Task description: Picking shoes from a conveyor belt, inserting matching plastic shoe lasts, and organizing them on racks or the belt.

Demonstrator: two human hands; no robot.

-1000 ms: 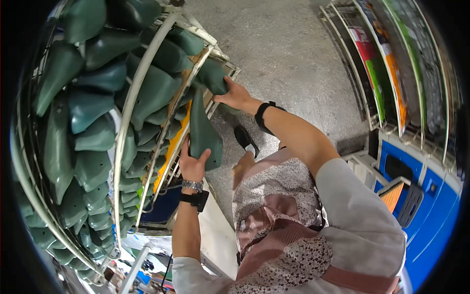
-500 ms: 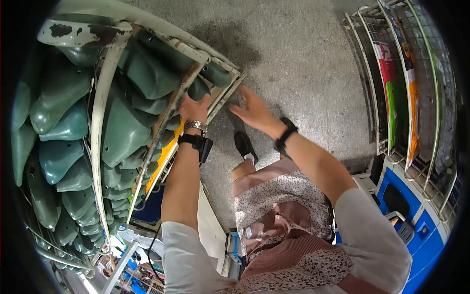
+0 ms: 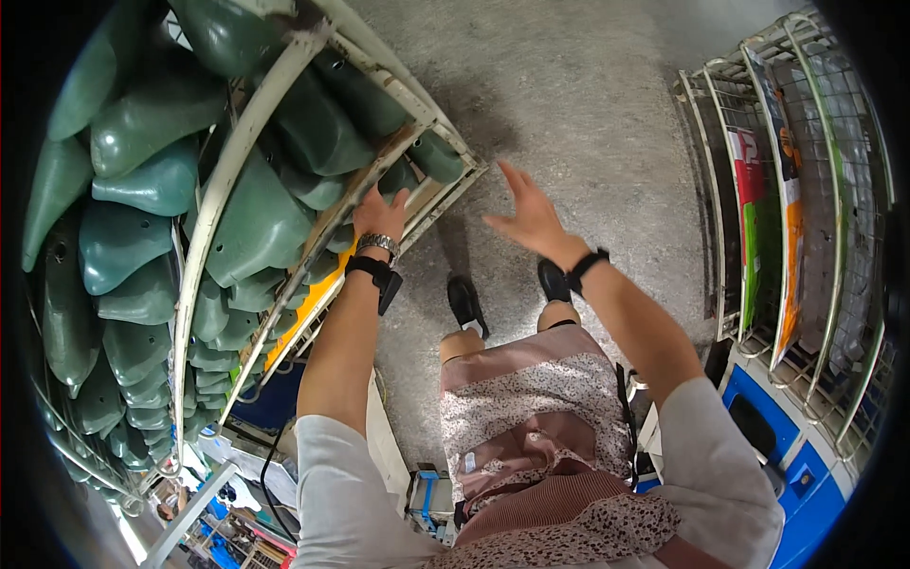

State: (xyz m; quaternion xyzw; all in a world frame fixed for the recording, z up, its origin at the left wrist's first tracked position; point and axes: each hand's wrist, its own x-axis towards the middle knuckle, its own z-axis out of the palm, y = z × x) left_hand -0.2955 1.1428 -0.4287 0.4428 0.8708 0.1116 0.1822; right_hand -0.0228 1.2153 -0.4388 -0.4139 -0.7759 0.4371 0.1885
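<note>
On the left, my left hand (image 3: 381,218) is closed on the inner rail of a worn white metal rack (image 3: 254,128); its fingertips are partly hidden there. Green shoe lasts (image 3: 256,213) fill the rack in packed rows, and a small one sits just beyond my left fingers. My right hand (image 3: 533,213) hangs in the air over the floor, right of the rack's corner. It is open and empty, with thumb and fingers spread.
A wire cage rack (image 3: 815,190) with coloured boards stands at the right, above blue panels (image 3: 806,479). Grey concrete floor (image 3: 588,95) lies between the racks. My shoes (image 3: 464,302) are below my hands. A yellow board (image 3: 308,313) runs along the left rack's side.
My right hand has moved right, away from the rack's corner, and its fingers have spread. My left hand stays at the rail. The view has shifted, and both my shoes now show.
</note>
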